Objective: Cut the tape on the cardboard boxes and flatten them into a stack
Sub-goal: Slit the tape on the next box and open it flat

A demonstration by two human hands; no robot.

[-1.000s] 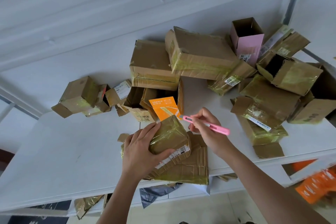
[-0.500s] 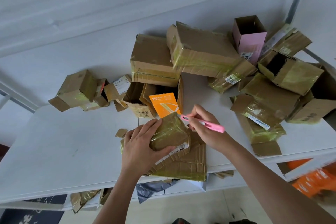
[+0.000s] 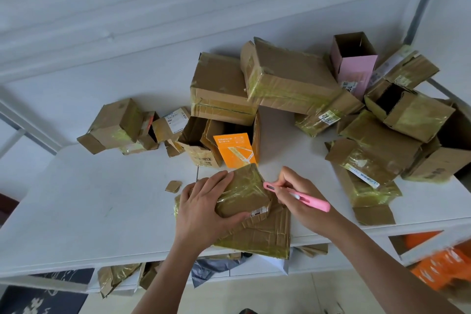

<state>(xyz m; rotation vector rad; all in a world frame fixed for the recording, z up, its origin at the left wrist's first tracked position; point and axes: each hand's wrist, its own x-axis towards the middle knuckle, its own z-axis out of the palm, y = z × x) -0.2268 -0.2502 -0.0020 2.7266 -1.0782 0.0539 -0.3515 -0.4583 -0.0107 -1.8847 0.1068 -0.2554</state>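
A small taped cardboard box [image 3: 246, 190] rests on a flattened sheet of cardboard [image 3: 265, 236] at the near edge of the white table [image 3: 102, 206]. My left hand [image 3: 204, 211] grips the box from its left side and front. My right hand [image 3: 298, 199] holds a pink box cutter [image 3: 305, 197] like a pen. The cutter's tip touches the box's right edge.
Several taped brown boxes lie piled at the back and right, with a pink open box [image 3: 354, 69] and an orange package [image 3: 235, 150] standing in an open box. Two small boxes [image 3: 119, 126] sit at the left. A cardboard scrap [image 3: 173, 185] lies near my left hand.
My right hand has brought the cutter's tip down and left onto the box's right edge. My left hand keeps its grip on the box. The view shifted slightly.
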